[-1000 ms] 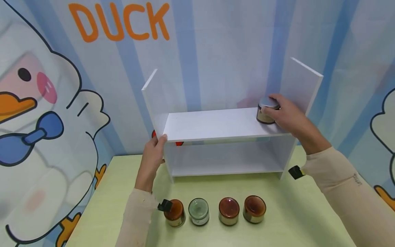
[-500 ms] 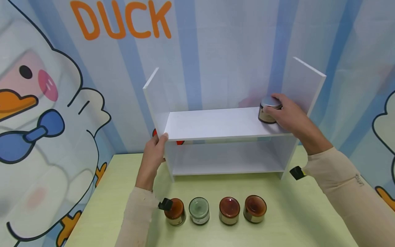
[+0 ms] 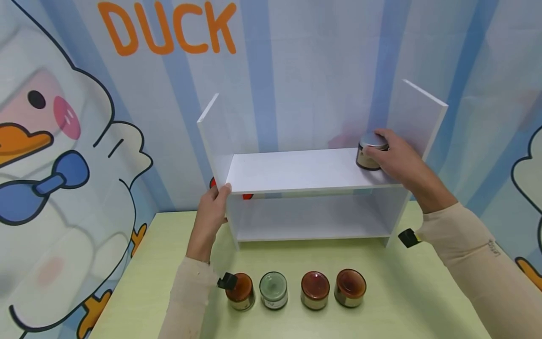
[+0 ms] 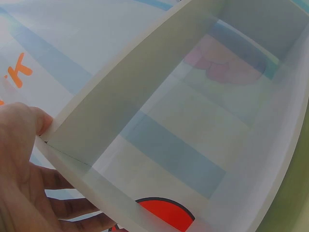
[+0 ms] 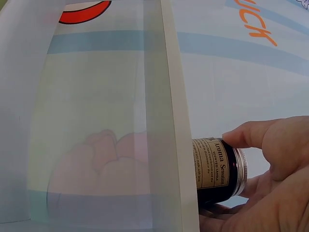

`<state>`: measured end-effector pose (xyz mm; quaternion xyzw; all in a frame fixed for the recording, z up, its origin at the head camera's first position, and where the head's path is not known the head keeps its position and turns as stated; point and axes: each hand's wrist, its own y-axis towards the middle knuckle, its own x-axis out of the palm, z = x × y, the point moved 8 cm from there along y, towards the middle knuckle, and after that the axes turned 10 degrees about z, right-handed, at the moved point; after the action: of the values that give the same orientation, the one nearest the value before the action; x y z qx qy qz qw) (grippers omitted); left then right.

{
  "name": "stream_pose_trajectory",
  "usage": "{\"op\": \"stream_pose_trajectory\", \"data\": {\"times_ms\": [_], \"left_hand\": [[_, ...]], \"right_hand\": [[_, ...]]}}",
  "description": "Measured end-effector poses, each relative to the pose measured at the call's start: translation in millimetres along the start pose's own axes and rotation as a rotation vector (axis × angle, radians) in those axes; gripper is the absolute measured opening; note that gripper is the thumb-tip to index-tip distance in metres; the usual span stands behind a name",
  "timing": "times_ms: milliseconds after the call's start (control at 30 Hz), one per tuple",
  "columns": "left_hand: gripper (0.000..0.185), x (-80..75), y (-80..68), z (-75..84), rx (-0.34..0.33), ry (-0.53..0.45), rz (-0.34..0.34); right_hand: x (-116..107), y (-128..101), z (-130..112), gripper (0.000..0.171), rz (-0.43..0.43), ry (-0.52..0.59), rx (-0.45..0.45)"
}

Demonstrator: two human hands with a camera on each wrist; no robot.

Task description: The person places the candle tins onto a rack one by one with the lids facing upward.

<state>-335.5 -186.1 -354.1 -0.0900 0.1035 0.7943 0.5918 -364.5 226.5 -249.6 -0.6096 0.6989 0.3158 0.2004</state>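
Right grip (image 3: 395, 157) is clamped on a dark candle jar (image 3: 366, 160), upright on the top board of the white shelf (image 3: 292, 172), 2 o'clock from its middle. Toward 9 o'clock the left grip (image 3: 210, 214) pinches the side panel; its fingers, mostly hidden in the head view, show outside the panel in the left wrist view. Only the right wrist view makes the label legible, "Aroma Sensation", though the shelf's edge cuts off the jar's base there. Open board runs from the jar toward 9 o'clock. Around 6 o'clock, four jars (image 3: 273, 288) stand across a strip of counter (image 3: 322, 256); a black block (image 3: 227, 281) partly covers the leftmost.
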Motion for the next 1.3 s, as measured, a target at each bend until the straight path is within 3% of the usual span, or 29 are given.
{"op": "stream_pose_trajectory", "data": {"times_ms": [467,767,1300], "left_hand": [[0.068,0.9,0.0,-0.6,-0.003,0.014,0.006],[0.069,2.5,0.7,0.6,0.004,0.019,-0.001],[0.072,2.5,-0.8,0.5,-0.003,0.007,-0.007]], "right_hand": [[0.5,1.8,4.9,0.084,0.016,-0.015,0.015],[-1.8,-4.8,5.0,0.084,0.033,0.009,-0.042],[-3.9,-46.8,3.6,0.095,0.089,-0.014,-0.131]]}}
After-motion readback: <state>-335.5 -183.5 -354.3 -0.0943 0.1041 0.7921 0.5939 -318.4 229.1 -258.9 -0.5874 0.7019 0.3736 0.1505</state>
